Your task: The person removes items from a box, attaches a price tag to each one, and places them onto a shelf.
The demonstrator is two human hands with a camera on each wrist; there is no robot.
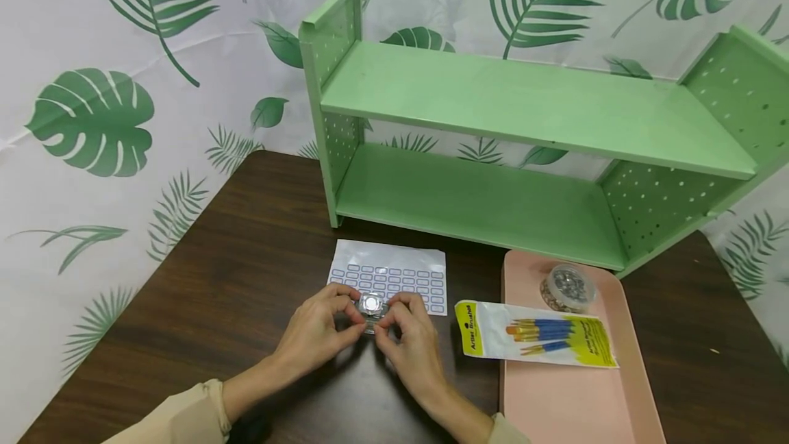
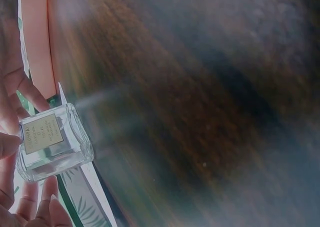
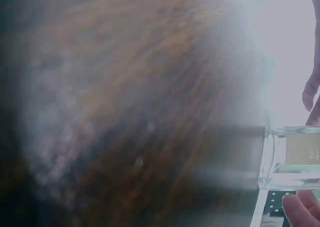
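Two hands are on one clear bottle [image 2: 75, 157], which is at the near edge of the sheet [image 1: 425, 283]. The left hand [image 1: 320, 324] pinches it from the left with thumb and fingers, and the right hand [image 1: 416, 341] does the same from the right, so both are clamped on the glass.

As far as can be judged, the work is at a handling stage: the bottle is in hand and a label [image 2: 44, 133] is already on one face. The brushes [image 1: 542, 331] lie inside their pack [image 1: 493, 334], right of the sheet and across the rim of the tray [image 1: 567, 396]. The tub [image 1: 567, 288] is in the tray, farther right of the sheet. The shelf [image 1: 536, 101] stands behind the sheet. Neither hand touches any of these; what is left to do with the bottle cannot be told.

Fingers cover the bottle's sides, and glare hides whether its round top is a cap or a bare neck. Whether its base rests on anything is unclear. The label's smaller print is too faint to read, the tub's contents are hard to make out, and the right wrist view cuts the bottle off.
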